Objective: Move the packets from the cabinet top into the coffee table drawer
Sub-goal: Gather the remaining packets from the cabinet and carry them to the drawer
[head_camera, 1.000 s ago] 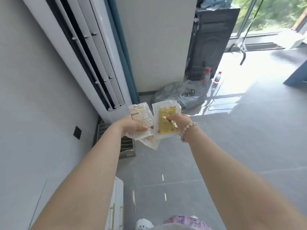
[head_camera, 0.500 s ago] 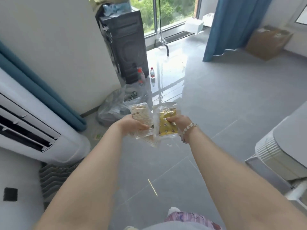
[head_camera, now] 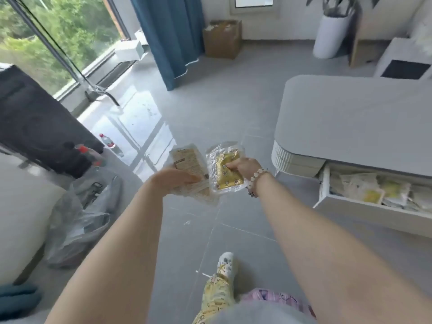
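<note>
Packets [head_camera: 228, 170] are riding in our grip, the left hand [head_camera: 174, 178] pinching a beige stack, the right hand [head_camera: 243, 167] clutching a yellow one, while the open drawer [head_camera: 350, 203], already holding several, is waiting nearby on our right

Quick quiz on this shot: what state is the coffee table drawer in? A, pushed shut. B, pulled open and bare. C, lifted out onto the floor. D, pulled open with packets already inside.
D: the drawer stands pulled out under the coffee table, with packets lying inside it.
</note>
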